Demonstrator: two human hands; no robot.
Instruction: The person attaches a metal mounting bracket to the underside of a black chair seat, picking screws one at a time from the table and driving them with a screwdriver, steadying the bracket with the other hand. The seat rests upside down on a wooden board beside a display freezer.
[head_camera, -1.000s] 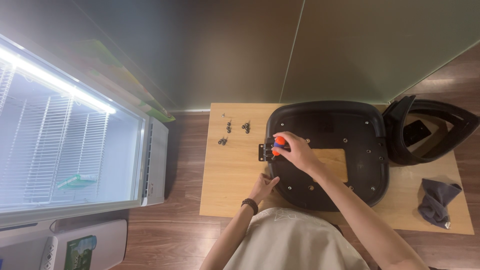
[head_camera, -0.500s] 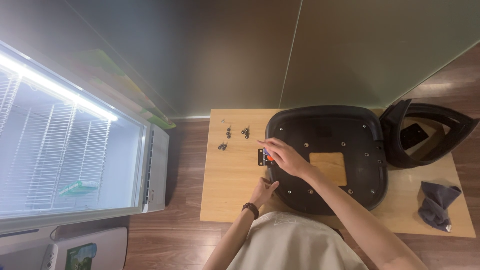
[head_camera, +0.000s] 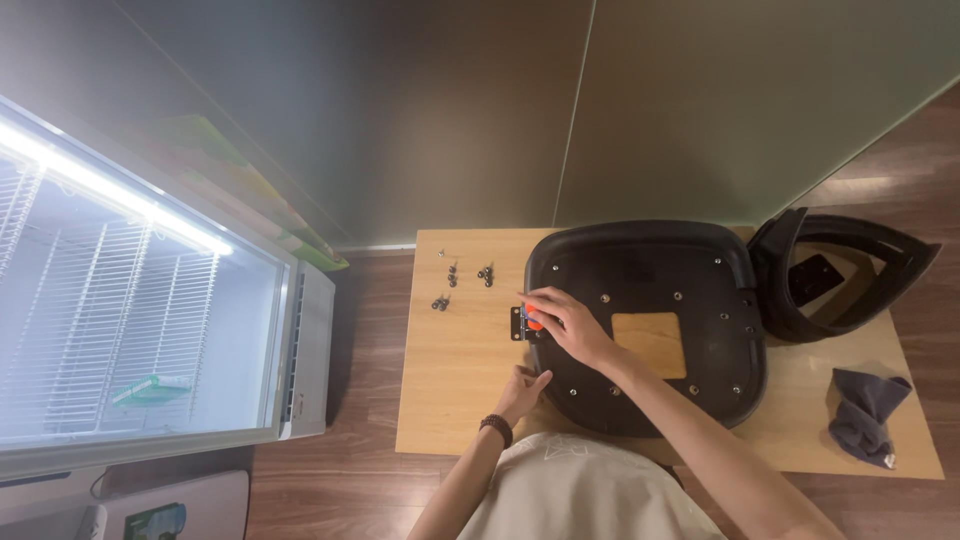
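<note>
- Head view: black chair seat (head_camera: 650, 300) lay underside up on the wooden table (head_camera: 470, 350) — a small black bracket (head_camera: 517, 323) at its left edge.
- Right hand (head_camera: 565, 322) closed around an orange-handled tool (head_camera: 534, 322), at the bracket.
- Left hand (head_camera: 522, 392) rested loosely curled against the seat's near edge.
- Dark screws (head_camera: 450, 280) lay apart; grey cloth (head_camera: 865, 412) far right.

Worktop (head_camera: 460, 400): stands on the floor, right of the open cabinet (head_camera: 140, 320).
Seat shell (head_camera: 650, 280): lies on the worktop's middle.
Screws (head_camera: 452, 278): on the worktop, left of the seat shell.
Bracket (head_camera: 517, 323): at the shell's left edge, under the right hand (head_camera: 565, 322).
Left hand (head_camera: 522, 390): at the shell's near-left edge.
Backrest (head_camera: 840, 270): right of the shell.
Cloth (head_camera: 865, 415): near-right on the worktop.
</note>
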